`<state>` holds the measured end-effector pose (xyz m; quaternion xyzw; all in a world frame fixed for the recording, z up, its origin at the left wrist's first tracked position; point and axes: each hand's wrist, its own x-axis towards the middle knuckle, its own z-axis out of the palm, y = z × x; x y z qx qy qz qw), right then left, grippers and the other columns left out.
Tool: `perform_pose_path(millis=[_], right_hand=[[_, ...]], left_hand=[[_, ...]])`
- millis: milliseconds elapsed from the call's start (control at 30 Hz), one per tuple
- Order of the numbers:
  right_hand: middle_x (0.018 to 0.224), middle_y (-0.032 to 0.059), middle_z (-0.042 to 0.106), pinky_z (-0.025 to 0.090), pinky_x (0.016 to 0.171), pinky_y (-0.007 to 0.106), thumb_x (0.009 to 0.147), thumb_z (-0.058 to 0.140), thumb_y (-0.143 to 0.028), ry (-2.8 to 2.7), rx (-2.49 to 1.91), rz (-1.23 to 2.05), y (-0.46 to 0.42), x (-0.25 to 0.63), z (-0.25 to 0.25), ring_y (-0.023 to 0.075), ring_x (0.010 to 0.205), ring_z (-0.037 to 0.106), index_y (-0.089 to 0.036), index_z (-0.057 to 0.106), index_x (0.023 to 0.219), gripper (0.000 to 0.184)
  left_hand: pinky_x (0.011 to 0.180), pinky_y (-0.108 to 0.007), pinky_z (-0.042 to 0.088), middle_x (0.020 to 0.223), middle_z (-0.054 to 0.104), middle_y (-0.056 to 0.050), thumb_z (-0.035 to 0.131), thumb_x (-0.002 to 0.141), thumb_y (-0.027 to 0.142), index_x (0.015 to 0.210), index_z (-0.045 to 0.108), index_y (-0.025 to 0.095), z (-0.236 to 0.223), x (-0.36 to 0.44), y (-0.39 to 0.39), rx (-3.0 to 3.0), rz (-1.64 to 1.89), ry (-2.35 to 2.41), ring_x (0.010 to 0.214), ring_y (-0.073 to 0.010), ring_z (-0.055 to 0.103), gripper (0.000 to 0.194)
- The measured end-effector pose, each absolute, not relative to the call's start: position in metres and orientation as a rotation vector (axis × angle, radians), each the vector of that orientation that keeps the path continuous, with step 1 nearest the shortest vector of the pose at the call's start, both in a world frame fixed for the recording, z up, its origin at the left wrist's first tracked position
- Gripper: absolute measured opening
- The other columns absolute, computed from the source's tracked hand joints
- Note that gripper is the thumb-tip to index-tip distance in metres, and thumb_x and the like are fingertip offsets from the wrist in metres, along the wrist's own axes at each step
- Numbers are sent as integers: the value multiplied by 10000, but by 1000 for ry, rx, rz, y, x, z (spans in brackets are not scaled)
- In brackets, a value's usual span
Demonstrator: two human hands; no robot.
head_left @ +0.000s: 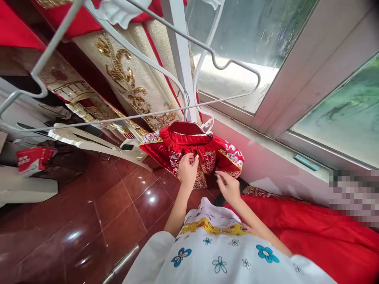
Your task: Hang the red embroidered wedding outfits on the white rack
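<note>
Red, glossy, embroidered jacket [209, 158], pinched by left hand [188, 169]; right hand [229, 187] bent, grip unclear.

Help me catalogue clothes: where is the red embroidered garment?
In the head view, the red embroidered garment hangs near centre, behind the left hand, left of the pink wall.

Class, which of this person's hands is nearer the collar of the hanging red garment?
Left. The left hand is just below the collar; the right hand is lower and farther right.
</note>
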<state>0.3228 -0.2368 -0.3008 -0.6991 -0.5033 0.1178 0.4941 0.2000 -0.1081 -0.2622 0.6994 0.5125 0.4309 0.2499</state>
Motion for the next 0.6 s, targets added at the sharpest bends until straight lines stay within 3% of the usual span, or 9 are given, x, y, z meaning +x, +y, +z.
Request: perform_pose_path(millis=[100, 167, 267, 367, 467, 600], right_hand=[[1026, 67, 687, 531, 830, 331, 841, 476, -267, -1320, -1558, 429, -180, 316, -279, 190, 885, 660, -194, 640, 1044, 271], [1043, 84, 679, 520, 852, 348, 842, 468, -273, -1290, -1552, 419, -156, 323, -264, 201, 912, 650, -169, 611, 1092, 307], [1097, 89, 656, 462, 957, 377, 833, 448, -255, -1248, -1488, 406, -141, 338, -251, 213, 1036, 605, -160, 595, 1112, 330], [1140, 77, 637, 422, 1003, 386, 790, 481, -247, -1252, -1426, 434, -139, 345, -248, 217, 1083, 575, -173, 605, 1083, 326], [1065, 92, 657, 464, 929, 386, 774, 511, -293, -1228, -1434, 480, -141, 339, -251, 225, 980, 609, -158, 604, 1023, 298], [935, 96, 666, 491, 837, 376, 743, 563, -330, -1214, -1458, 492, -144, 325, -257, 229, 864, 619, -150, 593, 909, 247]], left_hand=[[769, -333, 483, 807, 640, -62, 515, 838, 218, 818, 605, 171, -264, 205, -106, 1916, 1219, 1416, 765, -176, 597, 104], [800, -347, 484, 863, 640, -79, 519, 843, 236, 897, 599, 161, -269, 206, -106, 1876, 1276, 1439, 819, -188, 599, 122], [883, -373, 468, 1034, 622, -128, 569, 827, 275, 1053, 556, 140, -278, 213, -105, 1798, 1362, 1471, 975, -216, 583, 264], [944, -398, 430, 1118, 599, -159, 643, 768, 244, 1073, 550, 132, -283, 228, -99, 1730, 1375, 1458, 1067, -250, 555, 338], [847, -366, 463, 987, 644, -123, 622, 774, 213, 1001, 568, 152, -283, 236, -96, 1655, 1351, 1405, 920, -232, 605, 241], [744, -286, 459, 838, 634, -55, 608, 790, 335, 878, 563, 175, -290, 217, -103, 1540, 1360, 1328, 756, -166, 587, 188]])
